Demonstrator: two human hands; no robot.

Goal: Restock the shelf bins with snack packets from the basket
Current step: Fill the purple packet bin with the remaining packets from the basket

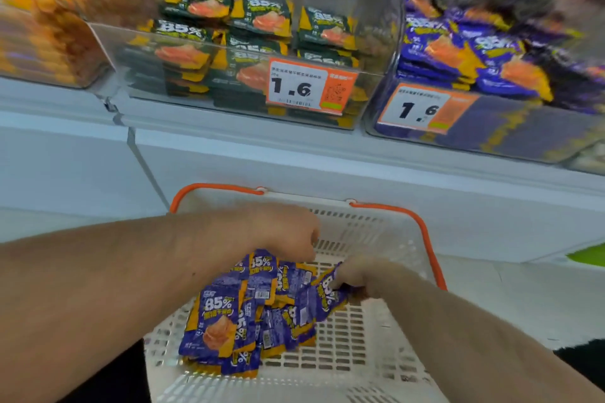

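Basket: a white slatted basket with orange handles sits low in front of the shelf, both forearms reaching into it.
Packets in basket: a heap of purple-and-yellow snack packets lies on the basket floor, toward its left side (several show "85%" print).
Left hand: the left hand reaches down over the far end of the heap, fingers curled downward onto the topmost packets; whether it actually grips one cannot be told, since the fingertips are hidden.
Right hand: the right hand pinches the edge of one purple packet at the right side of the heap, fingers curled round it.
Middle bin: a clear bin on the white shelf holds stacked green packets, with a price tag reading 1.6 on its front.
Right bin: the neighbouring clear bin holds purple packets of the same look as those in the basket, with its own 1.6 tag.
Left bin: a bin of orange packets, blurred.
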